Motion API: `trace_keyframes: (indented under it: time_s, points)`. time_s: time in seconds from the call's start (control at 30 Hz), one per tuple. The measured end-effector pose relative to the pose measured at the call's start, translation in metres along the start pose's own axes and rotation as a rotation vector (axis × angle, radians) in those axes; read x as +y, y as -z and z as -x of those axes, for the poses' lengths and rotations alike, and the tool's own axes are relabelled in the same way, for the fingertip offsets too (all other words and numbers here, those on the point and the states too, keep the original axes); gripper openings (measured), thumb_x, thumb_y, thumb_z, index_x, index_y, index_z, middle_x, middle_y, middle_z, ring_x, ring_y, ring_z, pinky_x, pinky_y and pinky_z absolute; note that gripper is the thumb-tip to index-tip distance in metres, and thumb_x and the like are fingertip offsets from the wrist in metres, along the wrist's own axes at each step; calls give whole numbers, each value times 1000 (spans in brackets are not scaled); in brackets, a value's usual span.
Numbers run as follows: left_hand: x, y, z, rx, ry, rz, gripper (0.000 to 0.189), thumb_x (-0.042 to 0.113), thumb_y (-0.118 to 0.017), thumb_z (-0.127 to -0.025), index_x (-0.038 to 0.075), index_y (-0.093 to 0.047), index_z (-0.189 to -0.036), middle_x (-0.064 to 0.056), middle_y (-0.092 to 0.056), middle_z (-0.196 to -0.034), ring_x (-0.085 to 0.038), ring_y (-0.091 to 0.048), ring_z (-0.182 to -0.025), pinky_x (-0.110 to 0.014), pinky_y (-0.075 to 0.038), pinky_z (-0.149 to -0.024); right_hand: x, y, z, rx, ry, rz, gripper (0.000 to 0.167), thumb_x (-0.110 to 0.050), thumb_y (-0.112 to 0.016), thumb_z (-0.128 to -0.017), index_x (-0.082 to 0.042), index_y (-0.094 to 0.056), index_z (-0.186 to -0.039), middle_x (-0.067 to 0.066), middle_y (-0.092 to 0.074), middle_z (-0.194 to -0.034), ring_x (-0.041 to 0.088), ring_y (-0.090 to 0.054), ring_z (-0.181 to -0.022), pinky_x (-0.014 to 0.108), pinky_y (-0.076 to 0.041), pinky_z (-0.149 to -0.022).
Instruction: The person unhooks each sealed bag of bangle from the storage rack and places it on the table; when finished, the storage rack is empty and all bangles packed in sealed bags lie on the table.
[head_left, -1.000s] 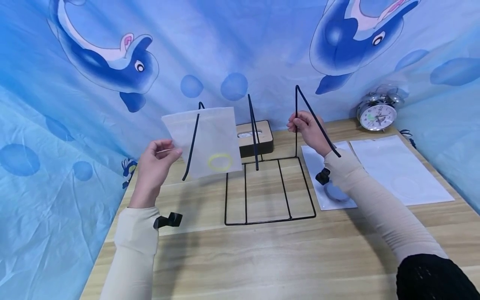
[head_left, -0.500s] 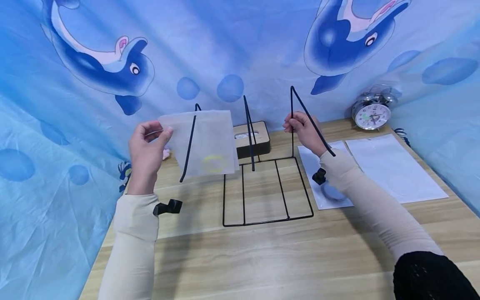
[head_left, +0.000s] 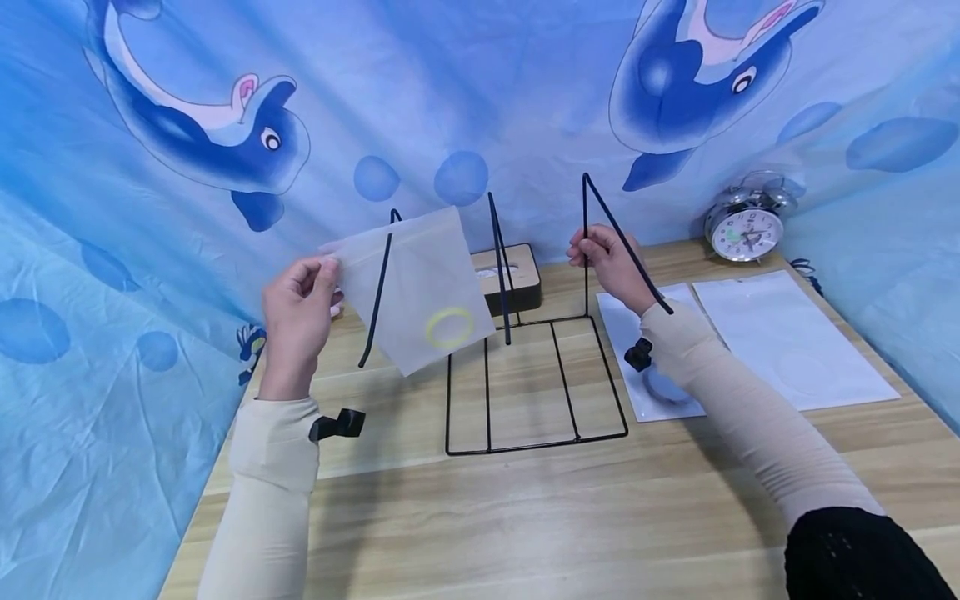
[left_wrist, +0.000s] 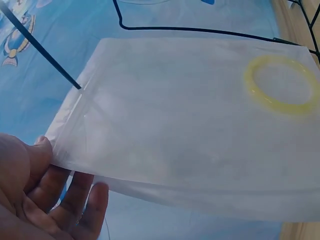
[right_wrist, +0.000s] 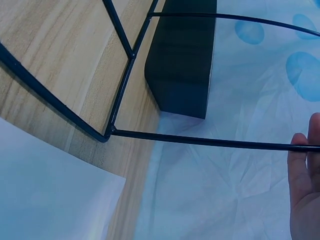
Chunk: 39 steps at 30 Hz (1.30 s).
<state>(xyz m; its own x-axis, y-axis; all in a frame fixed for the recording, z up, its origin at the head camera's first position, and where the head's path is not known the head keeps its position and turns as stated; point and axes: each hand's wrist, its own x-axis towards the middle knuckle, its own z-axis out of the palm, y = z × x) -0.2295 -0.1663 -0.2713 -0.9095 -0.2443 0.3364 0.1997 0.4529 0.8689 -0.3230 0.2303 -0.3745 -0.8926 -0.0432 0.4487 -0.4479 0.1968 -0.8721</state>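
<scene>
My left hand [head_left: 296,317] pinches the corner of a frosted translucent plastic bag [head_left: 423,262] between thumb and fingers. A yellow ring [left_wrist: 282,107] shows through the bag's lower right part. The bag is raised off the table and tilted, overlapping the left arm of a black wire rack [head_left: 536,446] in the head view. In the left wrist view, a rod [left_wrist: 45,55] meets the bag's edge near my thumb. My right hand [head_left: 609,260] grips the rack's right upright [right_wrist: 215,142]. The rack stands on its flat base, with three bent arms rising from its back.
A tissue box [head_left: 521,279] with a wooden top stands behind the rack. Two white sheets [head_left: 802,342] lie at right, with a round grey item [head_left: 666,386] on the nearer one. A silver alarm clock [head_left: 746,233] is at the back right, before a blue dolphin curtain [head_left: 525,100].
My left hand has shifted slightly, and the bag has turned so that its lower right corner swings up and right. The right hand keeps its hold on the rack.
</scene>
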Motion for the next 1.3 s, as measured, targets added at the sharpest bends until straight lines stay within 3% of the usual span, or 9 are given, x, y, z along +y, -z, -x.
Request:
trace_keyframes:
  time_s: [0.3, 0.5, 0.67, 0.8, 0.97, 1.3]
  points:
    - [-4, 8, 10, 19, -67, 56, 32, 32, -62, -98, 4, -72, -112, -7, -71, -107, -12, -69, -93, -18, -59, -73, -1, 0, 0, -2, -2, -1, 24, -19, -53, -103, 0, -67, -105, 8, -70, -92, 27, -67, -87, 31, -59, -83]
    - [-6, 9, 20, 22, -117, 107, 23, 20, -67, -96, 2, -73, -108, -7, -72, -105, -14, -69, -94, -21, -59, -78, -1, 3, 1, 0, -10, 7, 25, -22, -52, -104, -1, -66, -105, 19, -68, -98, 30, -66, -89, 30, -58, -84]
    - [-12, 10, 29, 47, -150, 152, 22, 19, -68, -95, 1, -72, -106, -5, -72, -102, -14, -70, -89, -23, -60, -77, -6, 2, 3, -1, -13, 2, 24, -20, -52, -104, 0, -67, -105, 11, -69, -94, 28, -66, -88, 33, -58, -86]
    - [-16, 12, 36, 67, -189, 134, 22, 19, -67, -96, 1, -72, -108, -4, -72, -102, -13, -70, -90, -21, -60, -74, -6, 1, 3, -1, -15, 1, 24, -20, -52, -104, 0, -66, -105, 16, -69, -96, 26, -66, -87, 33, -58, -85]
    - [-14, 16, 43, 76, -209, 137, 23, 18, -68, -96, -1, -72, -108, -1, -72, -101, -13, -69, -89, -21, -60, -71, 2, 1, 1, 1, -14, -2, 26, -23, -52, -103, -2, -66, -106, 15, -69, -97, 24, -66, -87, 30, -58, -84]
    - [-13, 26, 61, 62, -226, 233, 17, 9, -69, -95, -5, -72, -104, -4, -72, -97, -13, -69, -82, -21, -60, -67, 1, -1, 2, 8, -1, 0, 25, -23, -53, -103, -2, -67, -104, 11, -69, -94, 22, -66, -85, 29, -58, -83]
